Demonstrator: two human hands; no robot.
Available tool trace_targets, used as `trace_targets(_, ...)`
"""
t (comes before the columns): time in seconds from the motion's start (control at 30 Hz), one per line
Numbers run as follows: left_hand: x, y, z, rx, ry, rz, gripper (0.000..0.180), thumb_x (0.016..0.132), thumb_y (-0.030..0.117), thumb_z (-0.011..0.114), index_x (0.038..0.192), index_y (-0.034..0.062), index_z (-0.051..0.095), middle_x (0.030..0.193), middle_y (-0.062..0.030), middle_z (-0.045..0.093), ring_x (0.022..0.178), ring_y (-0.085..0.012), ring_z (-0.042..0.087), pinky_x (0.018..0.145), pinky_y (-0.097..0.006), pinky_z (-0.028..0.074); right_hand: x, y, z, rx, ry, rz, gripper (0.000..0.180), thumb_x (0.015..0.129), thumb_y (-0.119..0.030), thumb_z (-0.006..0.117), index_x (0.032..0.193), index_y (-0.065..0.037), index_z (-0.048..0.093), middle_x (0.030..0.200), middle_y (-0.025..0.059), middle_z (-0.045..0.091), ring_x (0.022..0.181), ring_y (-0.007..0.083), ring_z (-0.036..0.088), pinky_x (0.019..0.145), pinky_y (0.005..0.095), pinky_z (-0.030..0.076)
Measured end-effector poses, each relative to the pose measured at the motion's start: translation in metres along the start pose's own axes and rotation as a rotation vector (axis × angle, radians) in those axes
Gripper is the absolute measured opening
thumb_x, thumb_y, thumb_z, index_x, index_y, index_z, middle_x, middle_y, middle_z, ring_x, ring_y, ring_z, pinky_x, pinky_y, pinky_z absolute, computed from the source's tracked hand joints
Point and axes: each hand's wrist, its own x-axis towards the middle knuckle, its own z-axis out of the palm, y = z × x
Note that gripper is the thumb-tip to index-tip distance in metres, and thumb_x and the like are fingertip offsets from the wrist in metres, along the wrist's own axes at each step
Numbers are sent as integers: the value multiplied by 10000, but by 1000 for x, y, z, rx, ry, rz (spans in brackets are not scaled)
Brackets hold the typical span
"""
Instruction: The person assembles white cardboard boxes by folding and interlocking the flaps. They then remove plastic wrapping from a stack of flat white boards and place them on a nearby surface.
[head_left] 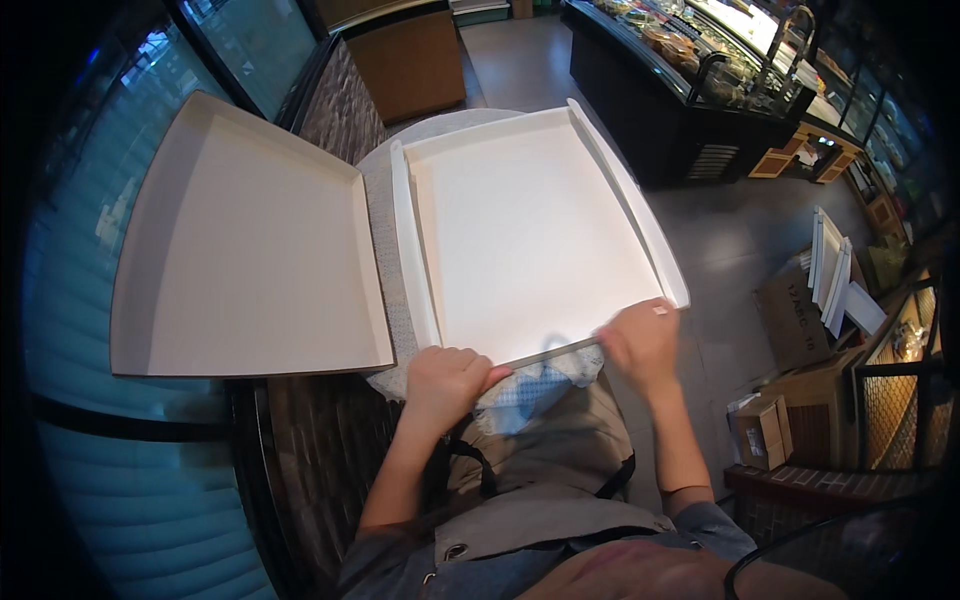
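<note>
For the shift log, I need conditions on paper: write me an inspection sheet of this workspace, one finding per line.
Surface: round table with a pale grey patterned top, largely covered.
Job's things: white shallow cardboard tray with raised sides, over the table; pale greyish shallow cardboard lid to its left, support unclear.
Clutter: brown cardboard boxes at the right, with white flat panels.
Hands: left hand and right hand both grip the tray's near edge, close to its corners.
Cables: nothing seen.
Surroundings: grey tiled floor; black display counter holding food; blue-tinted glass pane.
</note>
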Motion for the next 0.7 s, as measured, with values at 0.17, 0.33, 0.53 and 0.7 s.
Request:
trace_targets(0.17,18,35,16,-137,33,34,252,806,240,735,709,108,543,637,-31,526,567,-249,549,523,-382,412,6,-66,5,334,-361,-5,293,703,-246,778,928,-137,624,940,12,611,968,206,573,902,420,355)
trace_targets(0.33,25,41,10,-345,-76,182,242,755,250,761,823,88,594,769,-58,552,715,-257,593,654,-385,481,-18,-37,8,285,-342,-4,306,647,-295,831,813,-175,604,842,-21,587,833,201,555,820,390,330)
trace_targets(0.53,21,36,7,-426,-66,316,408,678,234,807,1000,61,626,898,-49,530,874,-246,587,860,-407,485,-21,-18,-3,351,-270,17,428,570,-459,857,716,-176,571,777,-32,575,767,180,539,808,370,292)
trace_targets(0.7,16,40,8,-448,-78,246,393,623,194,820,939,68,623,869,-36,518,856,-232,579,816,-388,464,-21,-19,-3,347,-227,6,440,563,-460,859,714,-168,566,766,-36,571,749,171,531,792,353,287)
